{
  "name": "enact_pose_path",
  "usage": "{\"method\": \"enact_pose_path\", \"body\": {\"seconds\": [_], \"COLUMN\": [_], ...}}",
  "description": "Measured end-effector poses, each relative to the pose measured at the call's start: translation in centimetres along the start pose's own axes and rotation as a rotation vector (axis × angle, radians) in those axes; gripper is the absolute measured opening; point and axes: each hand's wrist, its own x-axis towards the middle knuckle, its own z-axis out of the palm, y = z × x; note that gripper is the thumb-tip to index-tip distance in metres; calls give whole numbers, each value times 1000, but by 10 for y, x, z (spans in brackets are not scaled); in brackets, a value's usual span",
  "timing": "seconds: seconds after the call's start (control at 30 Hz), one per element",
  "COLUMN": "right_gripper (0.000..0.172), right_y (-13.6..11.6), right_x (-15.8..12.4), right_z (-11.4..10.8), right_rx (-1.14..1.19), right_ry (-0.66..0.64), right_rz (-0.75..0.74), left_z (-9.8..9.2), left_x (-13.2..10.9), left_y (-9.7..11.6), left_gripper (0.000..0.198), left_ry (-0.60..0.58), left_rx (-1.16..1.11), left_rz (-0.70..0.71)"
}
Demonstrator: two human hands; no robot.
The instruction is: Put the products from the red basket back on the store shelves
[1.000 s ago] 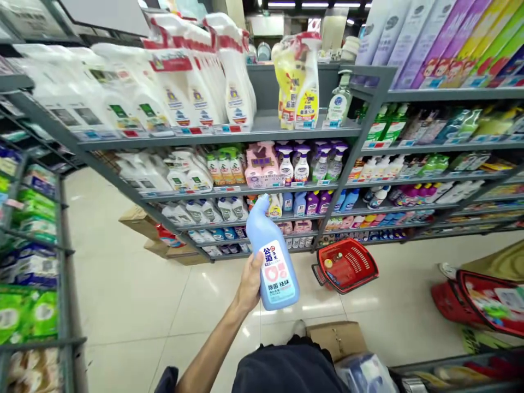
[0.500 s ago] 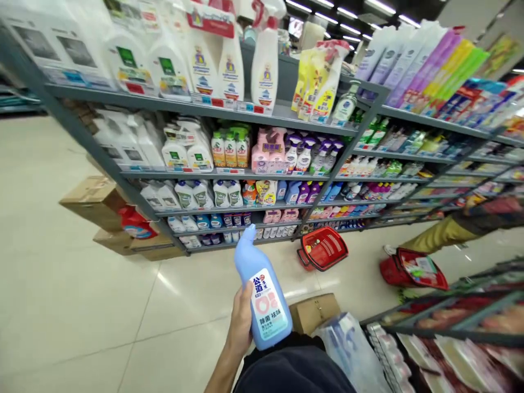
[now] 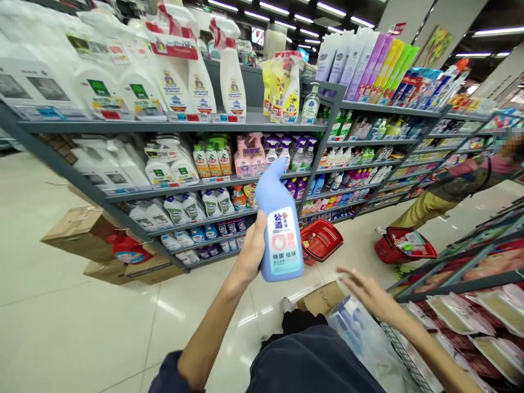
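My left hand is closed around a light blue cleaner bottle with a bent neck and a white and pink label. It holds the bottle upright at chest height, facing grey shelves of cleaning products. My right hand reaches in from the lower right, fingers spread and empty. It hovers over a clear plastic pack of blue bottles and a cardboard box on the floor.
A red shopping basket lies tipped on the floor by the shelf. Cardboard boxes sit at the shelf's left end. Another person bends over a second red basket to the right. A wire rack of packets stands at lower right.
My left hand has lifted the blue bottle higher. My right hand has come into view over the plastic pack. The view has swung slightly right.
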Motion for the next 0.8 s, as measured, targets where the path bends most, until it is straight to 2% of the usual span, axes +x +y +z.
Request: {"method": "enact_pose_path", "body": {"seconds": [0.1, 0.2, 0.27, 0.33, 0.43, 0.53, 0.6, 0.67, 0.8], "right_gripper": [41, 42, 46, 50, 56, 57, 56, 55, 49], "right_y": [-41, -77, -86, -80, -50, -4, 33, 73, 143], "right_x": [55, 122, 165, 206, 264, 315, 344, 368, 413], "right_z": [-5, -9, -10, -12, -14, -12, -7, 2, 24], "right_rx": [274, 471, 539, 564, 620, 673, 685, 690, 709], "right_ry": [14, 23, 21, 3, -73, -207, -329, -420, -474], "right_rz": [-119, -264, -295, -304, -314, -283, -219, -143, -34], "left_z": [21, 38, 46, 48, 46, 39, 32, 23, 0], "left_x": [33, 64, 86, 110, 147, 185, 211, 235, 281], "left_y": [16, 18, 15, 10, -3, -33, -65, -103, -171], "left_gripper": [74, 73, 75, 75, 74, 70, 70, 71, 60], "left_ry": [-93, -137, -136, -118, -62, 2, 34, 40, -42], "left_rx": [35, 54, 61, 84, 187, 317, 351, 351, 346], "left_rz": [47, 87, 92, 91, 100, 134, 114, 33, -93]}}
